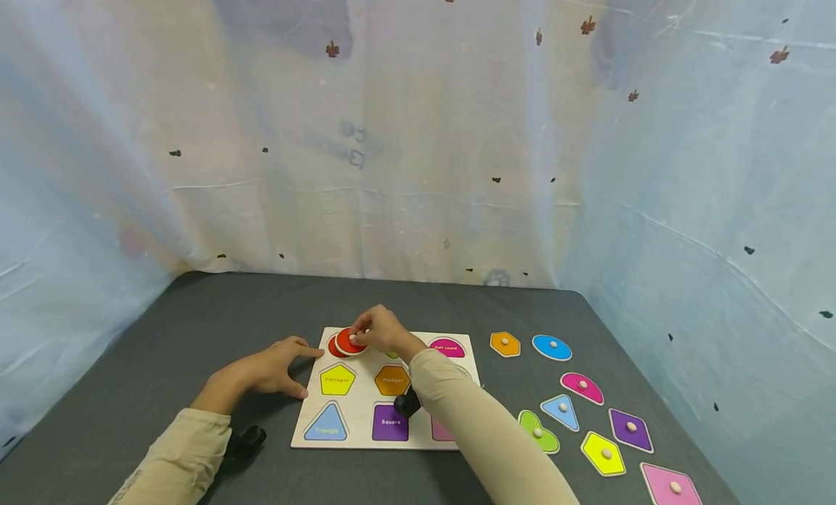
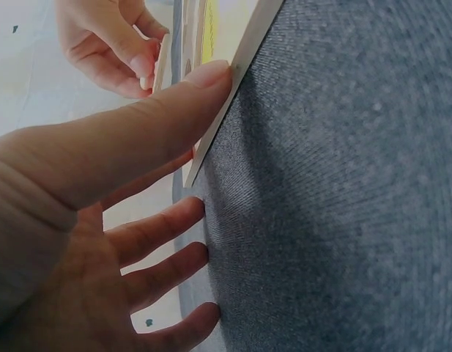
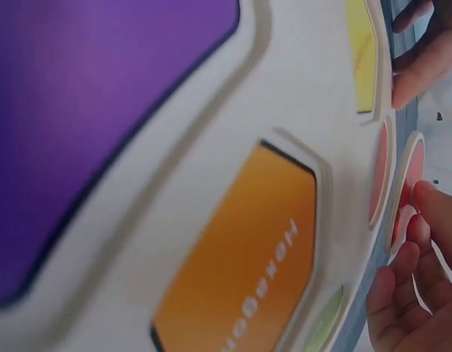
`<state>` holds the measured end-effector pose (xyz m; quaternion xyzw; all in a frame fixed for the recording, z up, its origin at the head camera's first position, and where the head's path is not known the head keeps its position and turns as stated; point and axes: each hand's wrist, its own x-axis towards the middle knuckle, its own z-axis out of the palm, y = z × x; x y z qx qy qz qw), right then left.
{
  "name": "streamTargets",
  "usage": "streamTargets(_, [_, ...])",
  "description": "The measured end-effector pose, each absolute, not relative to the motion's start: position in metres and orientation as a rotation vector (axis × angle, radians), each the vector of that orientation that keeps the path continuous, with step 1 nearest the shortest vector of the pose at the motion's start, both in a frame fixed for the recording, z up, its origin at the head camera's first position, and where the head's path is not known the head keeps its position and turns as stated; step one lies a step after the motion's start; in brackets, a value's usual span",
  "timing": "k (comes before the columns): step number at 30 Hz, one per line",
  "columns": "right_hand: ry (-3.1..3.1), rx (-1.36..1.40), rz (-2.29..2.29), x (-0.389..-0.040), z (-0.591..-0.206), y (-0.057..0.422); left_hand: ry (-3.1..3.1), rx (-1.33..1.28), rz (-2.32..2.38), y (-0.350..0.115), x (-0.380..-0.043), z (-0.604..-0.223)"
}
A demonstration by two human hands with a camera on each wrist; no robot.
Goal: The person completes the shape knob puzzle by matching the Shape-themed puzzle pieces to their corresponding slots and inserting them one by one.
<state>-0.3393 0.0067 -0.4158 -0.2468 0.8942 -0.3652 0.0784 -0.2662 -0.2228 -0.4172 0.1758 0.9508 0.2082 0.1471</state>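
Observation:
A wooden shape puzzle board with coloured recesses lies flat on the dark cloth. My right hand pinches the knob of a red round puzzle piece, tilted just above the red round recess at the board's far left corner. In the right wrist view the round piece stands apart from the board's surface. My left hand rests at the board's left edge, thumb and index finger touching it, the other fingers spread on the cloth in the left wrist view.
Loose knobbed pieces lie right of the board: an orange hexagon, blue oval, magenta half round, blue triangle, green heart, yellow pentagon, purple square and pink piece. Pale sheeting hangs around the table.

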Motion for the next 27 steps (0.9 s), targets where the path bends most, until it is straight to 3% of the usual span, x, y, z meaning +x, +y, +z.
streamTargets(27, [2.796, -0.505, -1.031, -0.335, -0.428, -0.02, 2.771, 0.481, 0.596, -0.219, -0.262, -0.418])
